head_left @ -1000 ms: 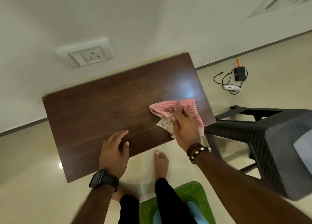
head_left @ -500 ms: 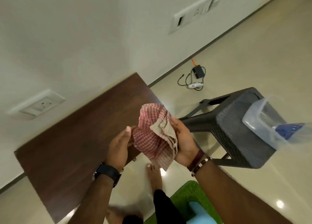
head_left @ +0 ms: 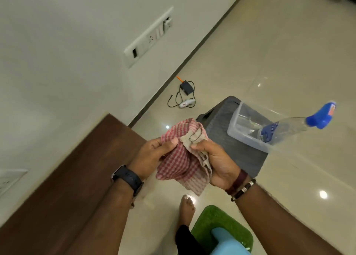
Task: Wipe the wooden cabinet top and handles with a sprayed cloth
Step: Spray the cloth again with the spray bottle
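Note:
A red-and-white checked cloth (head_left: 182, 160) hangs crumpled in the air between my two hands, off the right end of the dark wooden cabinet top (head_left: 73, 177). My left hand (head_left: 154, 153) pinches its left edge with thumb and fingers. My right hand (head_left: 217, 162) grips the cloth's beige underside from the right. A clear spray bottle with a blue trigger head (head_left: 294, 126) leans in a clear plastic tub (head_left: 242, 137) on a dark stool (head_left: 231, 145) to the right. The cabinet's handles are out of sight.
A black adapter with cable and a white device (head_left: 185, 99) lie on the tiled floor by the wall. A green mat (head_left: 208, 224) and my bare foot (head_left: 186, 208) are below. Socket plates (head_left: 150, 37) sit on the wall.
The cloth came off the cabinet top, where my right hand pressed it, and is now held up by both hands. My view swung right, bringing the tub and spray bottle into sight.

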